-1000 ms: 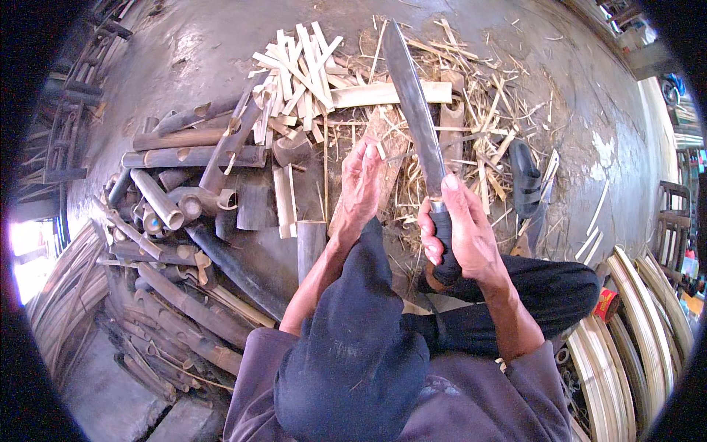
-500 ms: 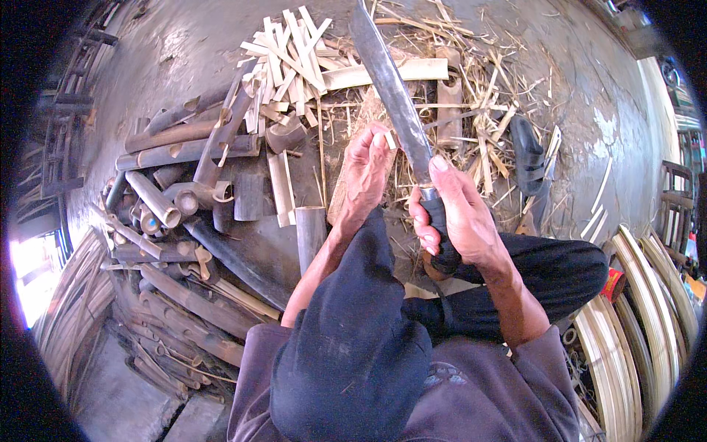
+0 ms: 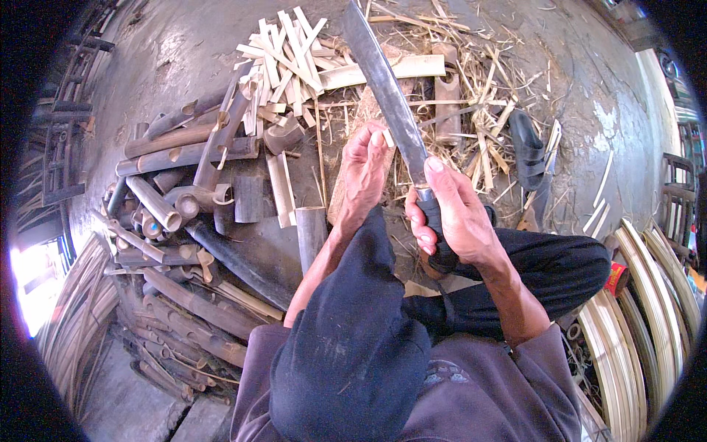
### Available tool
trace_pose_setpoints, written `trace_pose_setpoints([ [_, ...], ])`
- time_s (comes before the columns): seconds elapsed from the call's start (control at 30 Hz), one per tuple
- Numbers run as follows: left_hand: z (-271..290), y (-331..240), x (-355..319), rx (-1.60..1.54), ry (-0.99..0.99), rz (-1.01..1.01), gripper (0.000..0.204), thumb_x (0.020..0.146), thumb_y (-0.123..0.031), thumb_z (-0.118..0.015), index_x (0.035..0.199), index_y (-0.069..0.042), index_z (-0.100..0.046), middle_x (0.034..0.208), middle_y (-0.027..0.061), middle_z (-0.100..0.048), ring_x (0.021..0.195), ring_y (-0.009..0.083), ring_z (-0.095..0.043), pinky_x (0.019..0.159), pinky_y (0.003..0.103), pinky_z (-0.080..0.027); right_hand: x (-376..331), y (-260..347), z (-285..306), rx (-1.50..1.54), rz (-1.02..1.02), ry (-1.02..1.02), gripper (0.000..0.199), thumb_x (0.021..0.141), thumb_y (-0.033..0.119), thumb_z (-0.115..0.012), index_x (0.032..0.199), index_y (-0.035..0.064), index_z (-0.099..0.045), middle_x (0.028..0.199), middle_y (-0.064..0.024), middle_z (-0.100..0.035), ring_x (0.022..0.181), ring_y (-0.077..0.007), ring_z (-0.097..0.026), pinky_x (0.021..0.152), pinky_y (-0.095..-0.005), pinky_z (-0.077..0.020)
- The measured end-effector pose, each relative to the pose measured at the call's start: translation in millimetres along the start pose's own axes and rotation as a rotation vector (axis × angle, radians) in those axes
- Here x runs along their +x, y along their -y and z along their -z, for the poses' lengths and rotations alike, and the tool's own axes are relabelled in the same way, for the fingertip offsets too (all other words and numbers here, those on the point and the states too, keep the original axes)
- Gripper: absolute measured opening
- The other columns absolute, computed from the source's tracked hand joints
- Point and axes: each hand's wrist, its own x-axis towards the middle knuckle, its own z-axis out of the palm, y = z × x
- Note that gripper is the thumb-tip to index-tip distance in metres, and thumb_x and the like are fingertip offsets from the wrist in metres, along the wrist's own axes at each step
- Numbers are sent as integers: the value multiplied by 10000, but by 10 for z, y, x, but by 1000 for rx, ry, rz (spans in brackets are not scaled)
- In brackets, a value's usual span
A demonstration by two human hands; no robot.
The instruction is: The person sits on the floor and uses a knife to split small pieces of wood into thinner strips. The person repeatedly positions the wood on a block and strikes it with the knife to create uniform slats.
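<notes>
Over gray floor (image 3: 184, 51), away from its right edge, the left hand (image 3: 363, 173) pinches a pale strip (image 3: 389, 138) and the right hand (image 3: 458, 214) grips a knife (image 3: 388, 96), now leaning closer to it.

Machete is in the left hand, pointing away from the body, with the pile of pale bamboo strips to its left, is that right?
Wrong hand: the head view shows the machete in the right hand; the left hand pinches a small pale bamboo piece. The machete does point away from the body, with the pale bamboo strips piled to its left.
</notes>
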Motion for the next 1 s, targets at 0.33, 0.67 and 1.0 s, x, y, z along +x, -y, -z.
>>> trace_pose_setpoints([
  [0.33,31,12,-16,7,10,7,237,990,-303,-540,914,-84,-592,787,-83,-510,698,25,-361,626,196,-289,-32,58,-44,-70,-27,-29,408,1029,435,-347,928,61,-478,652,-9,-499,469,-80,-465,418,-243,-398],
  [0.67,85,-5,1,71,74,8,303,993,-354,-522,972,-66,-613,843,-60,-562,753,35,-433,669,202,-341,-71,113,-90,-127,82,2,470,1040,325,-361,1487,184,-320,636,38,-419,488,-60,-403,448,-226,-389],
  [1.0,94,-24,64,152,91,27,301,990,-354,-528,897,-73,-585,787,-54,-531,736,41,-428,661,214,-347,49,-14,-58,-345,182,-107,461,1024,234,-372,1481,181,-341,637,24,-428,565,-71,-415,533,-253,-397],
])
